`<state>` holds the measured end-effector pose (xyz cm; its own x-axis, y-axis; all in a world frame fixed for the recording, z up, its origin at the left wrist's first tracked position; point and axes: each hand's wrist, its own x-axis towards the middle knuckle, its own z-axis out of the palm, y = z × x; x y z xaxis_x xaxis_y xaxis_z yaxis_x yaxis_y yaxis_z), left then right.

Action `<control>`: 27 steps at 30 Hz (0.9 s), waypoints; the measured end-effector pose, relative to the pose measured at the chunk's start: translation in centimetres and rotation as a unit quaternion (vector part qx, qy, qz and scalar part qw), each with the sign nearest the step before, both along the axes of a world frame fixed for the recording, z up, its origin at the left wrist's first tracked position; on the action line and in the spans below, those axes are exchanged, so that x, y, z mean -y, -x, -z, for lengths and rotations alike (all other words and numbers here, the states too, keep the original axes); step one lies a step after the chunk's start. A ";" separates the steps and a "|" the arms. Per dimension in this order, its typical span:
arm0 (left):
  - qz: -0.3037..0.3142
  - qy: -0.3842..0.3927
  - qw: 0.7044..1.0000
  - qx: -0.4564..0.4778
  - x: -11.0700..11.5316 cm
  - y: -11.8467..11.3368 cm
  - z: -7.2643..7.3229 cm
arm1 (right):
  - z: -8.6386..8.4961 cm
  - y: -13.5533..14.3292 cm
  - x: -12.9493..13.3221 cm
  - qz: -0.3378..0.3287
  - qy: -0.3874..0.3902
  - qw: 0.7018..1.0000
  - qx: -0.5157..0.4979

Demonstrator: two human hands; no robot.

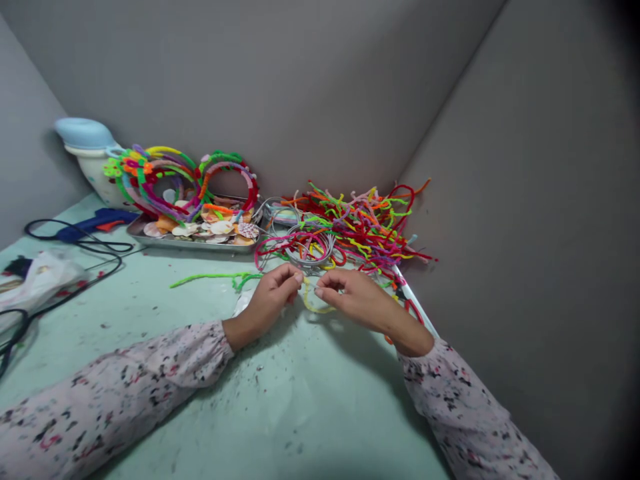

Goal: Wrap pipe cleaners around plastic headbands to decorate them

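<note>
1. The near stretch of the pale green speckled tabletop [310, 407] lay open between the two floral sleeves.
2. A heap of multicoloured fuzzy pipe cleaners [365, 223] blocked the far right corner against the grey wall [525, 233].
3. A metal tray of seashells [200, 233], topped with wrapped colourful headbands [170, 180], barred the far left.
4. A loose green pipe cleaner [210, 277] lay across the mid-table.
5. Black cables [75, 267] and a blue glue gun [95, 220] cluttered the left edge.

Yellow pipe cleaner [316, 308] partly behind hands
</note>
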<state>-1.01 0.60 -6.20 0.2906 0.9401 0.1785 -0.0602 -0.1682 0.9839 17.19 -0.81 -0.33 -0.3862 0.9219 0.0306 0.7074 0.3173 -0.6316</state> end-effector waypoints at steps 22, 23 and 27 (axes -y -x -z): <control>0.041 0.094 0.990 0.093 -0.5 -0.1 0.3 | 1.2 0.6 0.3 -0.066 -0.305 0.935 0.172; 0.042 0.092 0.990 0.093 -0.5 -0.1 0.4 | 1.3 0.7 0.2 -0.066 -0.313 0.932 0.173; 0.046 0.094 0.990 0.095 -0.4 -0.2 0.3 | 1.6 0.9 0.2 -0.072 -0.325 0.931 0.149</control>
